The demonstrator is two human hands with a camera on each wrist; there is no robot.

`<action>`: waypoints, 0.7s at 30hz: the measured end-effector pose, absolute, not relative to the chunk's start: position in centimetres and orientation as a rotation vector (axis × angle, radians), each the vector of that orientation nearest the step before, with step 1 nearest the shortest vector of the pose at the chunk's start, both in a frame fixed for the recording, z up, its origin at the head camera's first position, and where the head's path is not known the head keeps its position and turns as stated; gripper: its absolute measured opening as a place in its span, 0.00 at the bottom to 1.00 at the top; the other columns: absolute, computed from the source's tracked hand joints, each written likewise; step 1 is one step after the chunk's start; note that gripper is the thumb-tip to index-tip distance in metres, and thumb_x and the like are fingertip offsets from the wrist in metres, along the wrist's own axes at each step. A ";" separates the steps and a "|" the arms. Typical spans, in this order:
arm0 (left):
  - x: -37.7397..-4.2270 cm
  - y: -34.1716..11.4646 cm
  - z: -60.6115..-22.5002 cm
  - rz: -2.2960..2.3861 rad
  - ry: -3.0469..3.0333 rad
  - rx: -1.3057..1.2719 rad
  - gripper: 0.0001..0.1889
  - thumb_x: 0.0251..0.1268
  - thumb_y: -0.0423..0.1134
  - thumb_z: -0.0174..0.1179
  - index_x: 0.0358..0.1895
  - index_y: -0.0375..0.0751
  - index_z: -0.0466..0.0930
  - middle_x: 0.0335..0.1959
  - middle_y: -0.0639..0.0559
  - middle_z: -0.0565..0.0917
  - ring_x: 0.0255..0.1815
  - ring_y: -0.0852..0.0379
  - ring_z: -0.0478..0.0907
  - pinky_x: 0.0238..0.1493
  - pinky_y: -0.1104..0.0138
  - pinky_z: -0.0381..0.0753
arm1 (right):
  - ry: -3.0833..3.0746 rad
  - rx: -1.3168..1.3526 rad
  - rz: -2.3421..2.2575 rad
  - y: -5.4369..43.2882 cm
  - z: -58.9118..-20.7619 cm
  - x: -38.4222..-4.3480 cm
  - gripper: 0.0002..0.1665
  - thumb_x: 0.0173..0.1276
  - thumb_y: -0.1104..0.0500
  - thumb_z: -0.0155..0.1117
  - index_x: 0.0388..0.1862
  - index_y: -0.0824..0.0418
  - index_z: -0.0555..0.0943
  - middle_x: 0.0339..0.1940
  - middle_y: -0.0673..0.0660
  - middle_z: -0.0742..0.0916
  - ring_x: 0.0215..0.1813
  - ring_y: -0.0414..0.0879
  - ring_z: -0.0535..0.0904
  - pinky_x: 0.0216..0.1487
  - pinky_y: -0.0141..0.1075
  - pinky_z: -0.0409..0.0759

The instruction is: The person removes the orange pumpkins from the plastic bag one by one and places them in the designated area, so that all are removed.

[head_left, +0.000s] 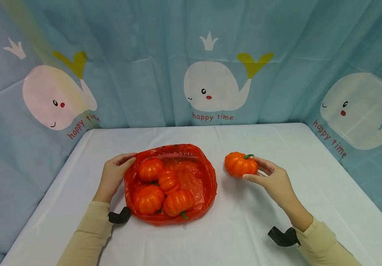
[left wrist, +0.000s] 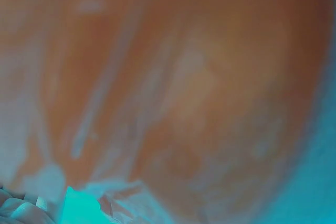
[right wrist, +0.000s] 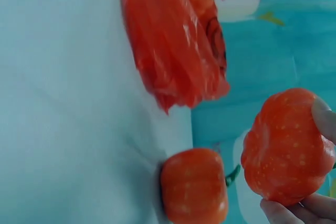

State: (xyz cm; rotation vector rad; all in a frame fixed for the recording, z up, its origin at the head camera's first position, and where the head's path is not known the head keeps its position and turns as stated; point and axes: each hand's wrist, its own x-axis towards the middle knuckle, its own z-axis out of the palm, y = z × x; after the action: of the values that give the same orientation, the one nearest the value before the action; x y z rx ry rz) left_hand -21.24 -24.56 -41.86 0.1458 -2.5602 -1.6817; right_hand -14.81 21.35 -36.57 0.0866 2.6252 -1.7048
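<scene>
A red plastic bag (head_left: pixel 194 177), its mouth spread wide, holds several orange toy pumpkins (head_left: pixel 149 199). My left hand (head_left: pixel 115 175) pinches the bag's left rim. In the left wrist view the bag (left wrist: pixel 173 77) is close and blurred, with a bit of the fingers (left wrist: pixel 23 211) at the lower left corner. Right of the bag, my right hand (head_left: pixel 272 181) grips one orange pumpkin (head_left: pixel 239 165) with a green stem between thumb and fingers. The right wrist view shows this held pumpkin (right wrist: pixel 289 148) raised, and a second pumpkin (right wrist: pixel 194 187) lower on the table, not distinguishable in the head view.
A white cloth covers the table (head_left: pixel 231 229). Blue curtains (head_left: pixel 137 92) printed with whales and crowns stand behind and at both sides. A black strap piece (head_left: pixel 119 216) sits at the left wrist, another black piece (head_left: pixel 283 236) at the right wrist.
</scene>
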 end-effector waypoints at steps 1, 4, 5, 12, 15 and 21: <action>-21.2 -24.5 -41.9 -1.685 -2.559 0.149 0.28 0.72 0.59 0.55 0.64 0.42 0.78 0.60 0.47 0.81 0.56 0.65 0.73 0.49 0.85 0.76 | 2.635 0.101 -1.698 21.7 -36.6 -14.8 0.47 0.58 0.47 0.77 0.72 0.63 0.70 0.73 0.60 0.74 0.72 0.53 0.71 0.53 0.18 0.78; -21.2 -24.5 -41.8 -1.697 -2.562 0.158 0.28 0.71 0.59 0.55 0.64 0.42 0.78 0.60 0.48 0.81 0.57 0.64 0.73 0.49 0.85 0.76 | 2.665 0.137 -1.671 22.8 -36.6 -14.6 0.48 0.59 0.46 0.75 0.74 0.63 0.68 0.74 0.61 0.73 0.73 0.55 0.69 0.51 0.16 0.77; -21.2 -24.5 -41.8 -1.700 -2.563 0.163 0.29 0.71 0.59 0.55 0.64 0.42 0.78 0.60 0.48 0.81 0.57 0.64 0.73 0.49 0.84 0.76 | 2.675 0.148 -1.661 23.1 -36.6 -14.5 0.48 0.60 0.46 0.75 0.74 0.63 0.67 0.74 0.61 0.73 0.74 0.55 0.69 0.51 0.16 0.77; -21.0 -24.6 -41.7 -1.698 -2.567 0.183 0.29 0.71 0.59 0.55 0.64 0.42 0.78 0.62 0.47 0.80 0.58 0.63 0.72 0.49 0.85 0.75 | 2.735 0.214 -1.591 25.4 -37.0 -14.6 0.49 0.61 0.43 0.74 0.75 0.62 0.66 0.74 0.63 0.72 0.74 0.59 0.68 0.48 0.14 0.76; -21.0 -24.6 -41.6 -1.690 -2.570 0.182 0.29 0.71 0.59 0.55 0.64 0.42 0.78 0.63 0.45 0.80 0.59 0.62 0.72 0.49 0.85 0.75 | 2.776 0.269 -1.527 26.3 -37.3 -14.9 0.49 0.61 0.42 0.73 0.75 0.61 0.66 0.72 0.65 0.74 0.74 0.60 0.67 0.57 0.28 0.81; -21.1 -24.6 -41.6 -1.698 -2.566 0.187 0.29 0.71 0.59 0.55 0.64 0.42 0.78 0.63 0.45 0.79 0.58 0.62 0.72 0.49 0.85 0.75 | 2.780 0.335 -1.489 27.8 -38.0 -16.0 0.50 0.62 0.40 0.71 0.76 0.63 0.64 0.72 0.69 0.73 0.76 0.65 0.63 0.69 0.59 0.69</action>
State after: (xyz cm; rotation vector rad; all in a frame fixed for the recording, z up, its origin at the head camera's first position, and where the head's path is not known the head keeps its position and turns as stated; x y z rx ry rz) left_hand -21.12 -24.59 -41.64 0.1874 -2.5656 -1.6985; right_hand -15.98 27.85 -38.04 0.3351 2.7800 -1.4889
